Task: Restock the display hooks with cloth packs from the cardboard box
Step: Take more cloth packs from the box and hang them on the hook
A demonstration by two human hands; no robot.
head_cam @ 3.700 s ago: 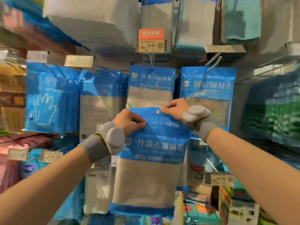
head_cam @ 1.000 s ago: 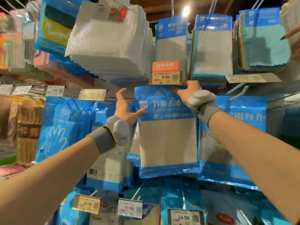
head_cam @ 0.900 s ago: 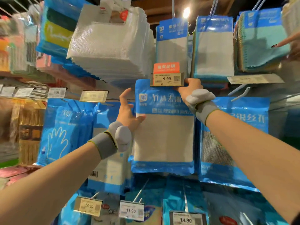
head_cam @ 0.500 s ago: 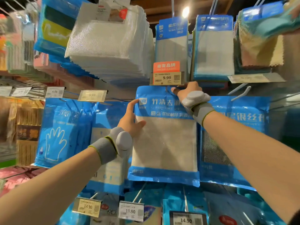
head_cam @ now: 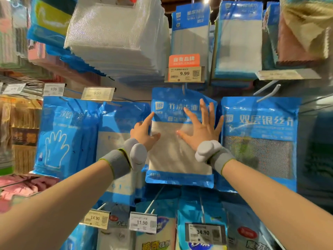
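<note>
Shop shelving hung with packaged cleaning goods fills the whole view, and nearest the camera two bare forearms reach up into it, each with a grey wristband. Beyond them the left hand lies released, fingers loosely spread along the left edge of the cloth pack, while the right hand rests flat and wide open on its front, gripping nothing. That cloth pack hangs from a display hook just under the 9.99 price tag, between a row of glove packs on the left and a mesh cloth pack on the right. It looks light and floppy: a thin glossy plastic sleeve around folded cloth, likely slippery under a flat palm and easy to crease. The firmest place to take hold is probably the blue header near the hang hole, pinched at both upper corners. Farther up, stacks of white cloths and more blue packs hang overhead. No cardboard box is in view.
</note>
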